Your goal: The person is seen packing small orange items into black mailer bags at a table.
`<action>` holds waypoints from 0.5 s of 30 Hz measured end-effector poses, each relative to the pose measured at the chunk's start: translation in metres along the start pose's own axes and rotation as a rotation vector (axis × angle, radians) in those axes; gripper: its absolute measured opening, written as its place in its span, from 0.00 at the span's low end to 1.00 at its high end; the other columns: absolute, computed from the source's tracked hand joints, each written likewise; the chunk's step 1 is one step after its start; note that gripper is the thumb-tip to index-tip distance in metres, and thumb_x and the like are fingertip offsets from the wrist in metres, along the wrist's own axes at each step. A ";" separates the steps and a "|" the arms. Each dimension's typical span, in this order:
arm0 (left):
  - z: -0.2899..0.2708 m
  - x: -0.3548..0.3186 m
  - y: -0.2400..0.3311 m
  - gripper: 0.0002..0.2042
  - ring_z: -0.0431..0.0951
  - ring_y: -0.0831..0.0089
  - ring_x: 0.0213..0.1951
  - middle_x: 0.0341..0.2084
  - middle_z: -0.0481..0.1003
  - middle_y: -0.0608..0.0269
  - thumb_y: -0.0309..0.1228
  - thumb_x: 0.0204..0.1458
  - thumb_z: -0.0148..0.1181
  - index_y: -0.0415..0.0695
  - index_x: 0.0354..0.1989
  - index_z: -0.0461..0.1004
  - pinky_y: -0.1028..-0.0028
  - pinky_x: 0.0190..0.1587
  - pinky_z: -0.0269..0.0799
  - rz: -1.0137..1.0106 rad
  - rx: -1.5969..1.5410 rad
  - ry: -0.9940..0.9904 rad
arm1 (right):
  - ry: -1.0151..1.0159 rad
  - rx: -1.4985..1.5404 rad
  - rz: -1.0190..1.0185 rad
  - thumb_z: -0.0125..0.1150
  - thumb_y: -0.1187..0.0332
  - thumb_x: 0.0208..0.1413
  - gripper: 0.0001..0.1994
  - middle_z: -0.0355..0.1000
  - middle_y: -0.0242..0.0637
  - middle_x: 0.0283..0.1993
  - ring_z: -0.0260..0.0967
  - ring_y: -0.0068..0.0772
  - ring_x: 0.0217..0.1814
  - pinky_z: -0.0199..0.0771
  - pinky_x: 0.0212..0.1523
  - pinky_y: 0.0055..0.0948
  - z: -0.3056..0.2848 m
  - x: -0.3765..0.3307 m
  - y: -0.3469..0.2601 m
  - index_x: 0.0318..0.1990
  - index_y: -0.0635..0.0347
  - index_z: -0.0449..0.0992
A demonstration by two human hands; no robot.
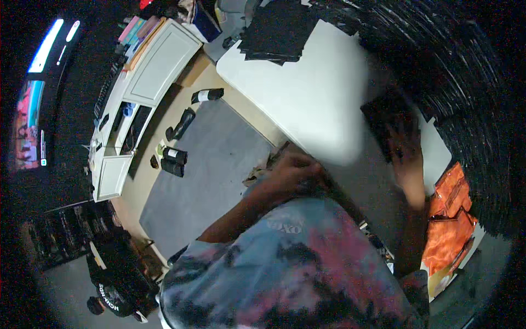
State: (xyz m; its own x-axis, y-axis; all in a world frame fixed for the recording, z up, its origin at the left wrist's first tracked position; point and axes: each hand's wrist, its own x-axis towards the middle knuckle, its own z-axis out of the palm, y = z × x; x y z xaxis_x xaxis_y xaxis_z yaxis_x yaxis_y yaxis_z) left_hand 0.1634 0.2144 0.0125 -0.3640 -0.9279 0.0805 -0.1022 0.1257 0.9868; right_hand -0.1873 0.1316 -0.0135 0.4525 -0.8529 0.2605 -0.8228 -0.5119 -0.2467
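Observation:
My right hand [404,147] lies flat with fingers spread on a black flat pouch [383,112] at the right part of the white table [307,93]. My left hand [290,167] is curled into a loose fist at the table's near edge; whether it holds anything I cannot tell. A stack of black pouches [276,30] sits at the table's far end. My tie-dye shirt [296,268] fills the lower middle.
Orange packets [449,219] lie at the right by my forearm. A large dark mass of black material [471,82] covers the right side. Below the table, a grey rug [208,164] carries black shoes and bottles. A white cabinet [148,77] and a lit screen [33,109] stand left.

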 end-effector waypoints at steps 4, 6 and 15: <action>-0.004 -0.003 -0.022 0.17 0.82 0.73 0.36 0.32 0.83 0.59 0.41 0.61 0.65 0.35 0.39 0.83 0.70 0.42 0.78 -0.609 -0.440 0.162 | 0.082 -0.097 -0.048 0.51 0.69 0.69 0.21 0.56 0.43 0.79 0.44 0.58 0.83 0.46 0.80 0.54 -0.007 0.007 -0.013 0.68 0.52 0.72; -0.020 -0.018 -0.059 0.17 0.81 0.72 0.34 0.30 0.83 0.59 0.40 0.61 0.65 0.33 0.37 0.82 0.71 0.41 0.78 -0.628 -0.584 0.310 | 0.046 -0.006 0.005 0.50 0.69 0.69 0.21 0.56 0.44 0.79 0.44 0.58 0.83 0.47 0.79 0.54 -0.010 0.009 -0.016 0.69 0.52 0.71; -0.022 0.002 -0.060 0.15 0.79 0.74 0.29 0.27 0.81 0.63 0.39 0.61 0.67 0.36 0.35 0.83 0.73 0.37 0.74 -0.408 -0.616 0.845 | 0.024 0.033 -0.044 0.48 0.68 0.69 0.23 0.55 0.45 0.79 0.44 0.57 0.83 0.44 0.80 0.53 -0.011 0.003 -0.008 0.70 0.51 0.70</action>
State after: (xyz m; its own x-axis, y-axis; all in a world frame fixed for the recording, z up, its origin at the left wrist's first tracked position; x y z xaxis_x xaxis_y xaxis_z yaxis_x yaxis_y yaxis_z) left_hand 0.1895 0.1975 -0.0433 0.3612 -0.8294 -0.4261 0.4902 -0.2198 0.8434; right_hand -0.1833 0.1341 -0.0003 0.4791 -0.8271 0.2938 -0.7907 -0.5520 -0.2647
